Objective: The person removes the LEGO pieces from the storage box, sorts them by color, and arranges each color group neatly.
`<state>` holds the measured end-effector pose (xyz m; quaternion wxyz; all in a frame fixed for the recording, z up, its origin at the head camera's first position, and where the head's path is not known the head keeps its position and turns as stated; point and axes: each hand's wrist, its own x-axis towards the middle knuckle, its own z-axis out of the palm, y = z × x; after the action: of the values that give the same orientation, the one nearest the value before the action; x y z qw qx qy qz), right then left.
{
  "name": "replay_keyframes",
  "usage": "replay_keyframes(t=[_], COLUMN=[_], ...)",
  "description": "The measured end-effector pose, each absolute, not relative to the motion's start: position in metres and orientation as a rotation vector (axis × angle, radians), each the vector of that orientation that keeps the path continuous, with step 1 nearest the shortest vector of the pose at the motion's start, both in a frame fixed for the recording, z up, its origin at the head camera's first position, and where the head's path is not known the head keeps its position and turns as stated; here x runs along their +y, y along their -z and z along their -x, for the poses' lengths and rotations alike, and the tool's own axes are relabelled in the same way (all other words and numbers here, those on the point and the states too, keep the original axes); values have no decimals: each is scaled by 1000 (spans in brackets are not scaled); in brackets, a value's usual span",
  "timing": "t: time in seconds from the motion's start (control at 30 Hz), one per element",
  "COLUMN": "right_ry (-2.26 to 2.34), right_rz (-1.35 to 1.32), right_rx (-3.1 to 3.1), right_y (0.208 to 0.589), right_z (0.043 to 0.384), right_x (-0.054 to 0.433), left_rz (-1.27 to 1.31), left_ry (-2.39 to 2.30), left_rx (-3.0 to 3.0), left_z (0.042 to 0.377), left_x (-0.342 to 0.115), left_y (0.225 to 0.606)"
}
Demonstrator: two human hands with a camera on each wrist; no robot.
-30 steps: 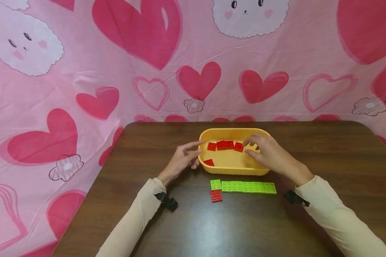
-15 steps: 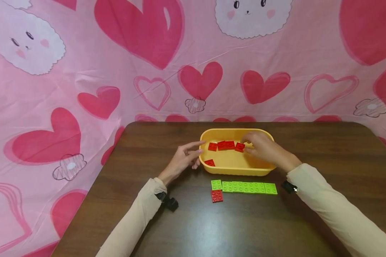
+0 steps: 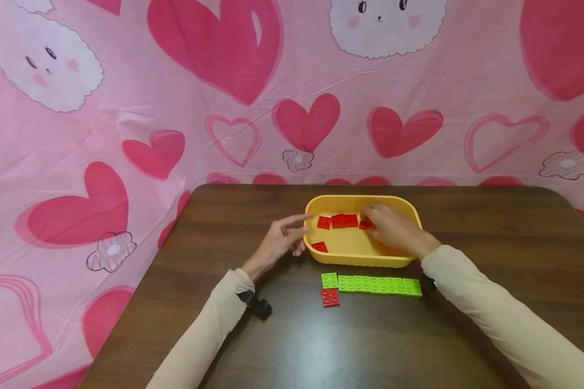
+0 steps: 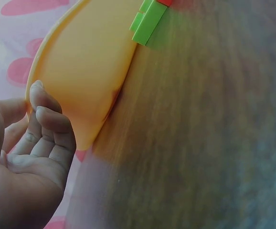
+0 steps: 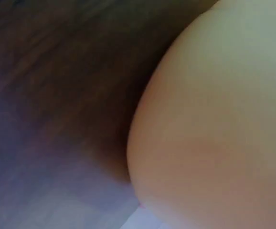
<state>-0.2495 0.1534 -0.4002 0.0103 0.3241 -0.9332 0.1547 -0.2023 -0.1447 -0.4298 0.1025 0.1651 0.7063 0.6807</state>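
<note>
In the head view, a yellow tub (image 3: pixel 360 261) holds several flat red toy bricks, among them a pair (image 3: pixel 344 221) lying together and one (image 3: pixel 319 247) by the near left wall. My left hand (image 3: pixel 278 243) holds the tub's left end, index finger over the rim and thumb against it. The left wrist view has that hand (image 4: pixel 37 143) at the tub's wall (image 4: pixel 80 62). Reaching inside from the right, my right hand (image 3: pixel 391 227) pinches a red brick (image 3: pixel 365 223), mostly covered by the fingers. The right wrist view shows only the tub's outer wall (image 5: pixel 214 119) and table.
In front of the tub, a row of light green bricks (image 3: pixel 370 284) lies on the dark wooden table (image 3: pixel 292 346). One red brick (image 3: pixel 330 297) sits just below the row's left green brick (image 3: pixel 329 280). A pink heart-patterned cloth (image 3: pixel 360 81) hangs behind the table.
My right hand has moved left and down inside the tub, its fingers closing over the rightmost red brick. The left hand has stayed at the tub's left rim.
</note>
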Motion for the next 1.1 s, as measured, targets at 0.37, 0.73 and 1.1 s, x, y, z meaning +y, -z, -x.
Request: replay_keyframes(t=[0.37,0.73,1.1], right_ry=[-762,-672,-683], right_rz=[-1037,-928,-920], right_rx=[-2932,-2945,-2925], right_y=[379,394,401], right_z=[238,238,235], right_x=[155,175,174], left_rz=[-473,-475,-473], left_ry=[-1991,-1991,-1999], left_rx=[2112,2093,2086], left_z=[203,203,202], left_x=[-146,-145,-144], left_y=[429,430,429])
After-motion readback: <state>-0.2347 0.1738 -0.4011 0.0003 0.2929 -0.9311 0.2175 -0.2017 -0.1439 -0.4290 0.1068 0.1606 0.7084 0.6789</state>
